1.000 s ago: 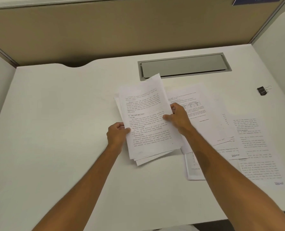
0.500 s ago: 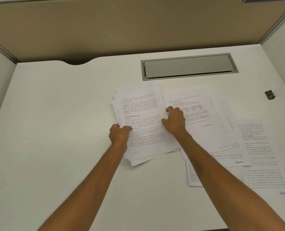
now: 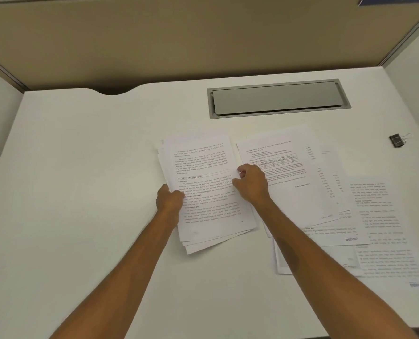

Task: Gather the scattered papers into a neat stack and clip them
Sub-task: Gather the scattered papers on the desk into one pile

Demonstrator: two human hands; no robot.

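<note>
A loose stack of printed sheets [image 3: 203,167] lies flat on the white desk [image 3: 81,192], its lower edges fanned out unevenly. My left hand [image 3: 169,199] grips the stack's left edge with curled fingers. My right hand [image 3: 251,183] pinches its right edge. Several more printed sheets [image 3: 301,192] lie scattered and overlapping to the right of the stack, reaching toward the desk's front right. A small black binder clip [image 3: 397,140] sits alone at the far right.
A grey metal cable flap [image 3: 277,99] is set into the desk behind the papers. Beige and white partition walls [image 3: 203,40] close off the back and both sides. A curved cutout [image 3: 113,90] notches the desk's back edge at left.
The stack was tilted up off the desk a second ago; it now lies flat. Both hands lowered with it and keep hold of its edges.
</note>
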